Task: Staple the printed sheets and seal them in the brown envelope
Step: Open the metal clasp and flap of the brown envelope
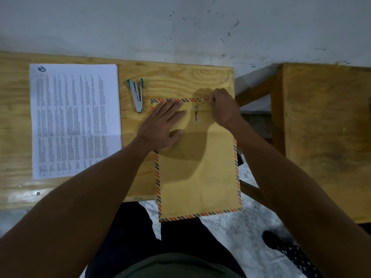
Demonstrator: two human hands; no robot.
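Left hand (162, 125) presses flat, fingers straight, on the brown envelope (197, 167); right hand (222, 106) fingers pinch its thin string (202, 103) at the striped far edge.

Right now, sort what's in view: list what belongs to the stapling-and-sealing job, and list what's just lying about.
For the job:
- printed sheets, flat on the desk's left side
- stapler, lying beside the sheets
- brown envelope, overhanging the desk's near edge
- string clasp on the envelope
- left hand, pressing the envelope flat
- right hand, pinching at the clasp string

Lying about:
- second wooden table, at right
- shoe on the floor
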